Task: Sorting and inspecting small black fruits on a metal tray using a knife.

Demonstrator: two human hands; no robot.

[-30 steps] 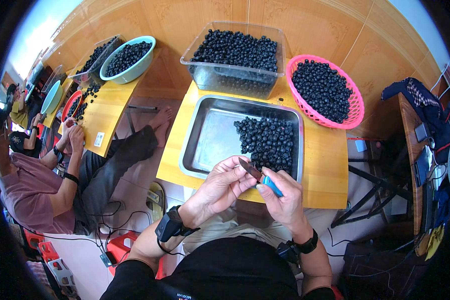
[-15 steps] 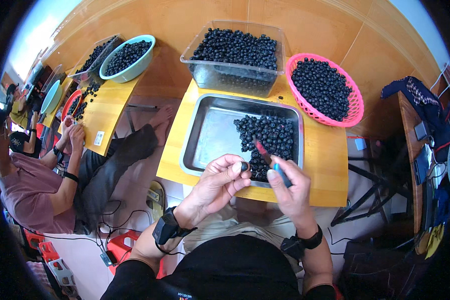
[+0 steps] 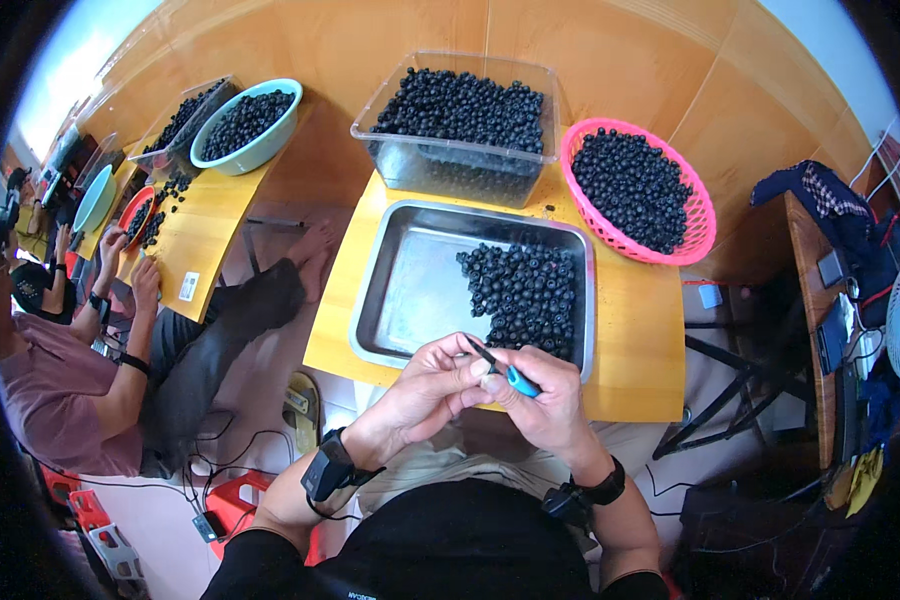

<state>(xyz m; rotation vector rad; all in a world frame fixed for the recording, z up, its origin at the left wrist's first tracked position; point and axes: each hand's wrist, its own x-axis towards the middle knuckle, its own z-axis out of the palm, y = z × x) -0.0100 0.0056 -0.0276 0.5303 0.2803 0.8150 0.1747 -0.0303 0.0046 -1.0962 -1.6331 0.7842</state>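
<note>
Close together over the near edge of the metal tray (image 3: 410, 295), my two hands meet. My left hand (image 3: 432, 385) is pinched; the dark blueberry seen in it a moment ago is now hidden by the fingers. In my right hand (image 3: 550, 405) is a small knife (image 3: 523, 381) with a blue handle, its thin dark blade pointing up and left against the left fingertips. Loose blueberries (image 3: 525, 300) fill the right part of the tray.
Behind the tray stands a clear plastic bin (image 3: 450, 165) of blueberries, with a pink mesh basket (image 3: 708, 215) of more to its right. At the left table (image 3: 195, 255), a co-worker (image 3: 70, 400) sits near a pale green bowl (image 3: 280, 135). Cables and a red stool (image 3: 235, 500) are on the floor.
My right hand has moved left and down with the knife, bringing the blade from above the tray to my left fingertips. The co-worker's hands have moved apart.
</note>
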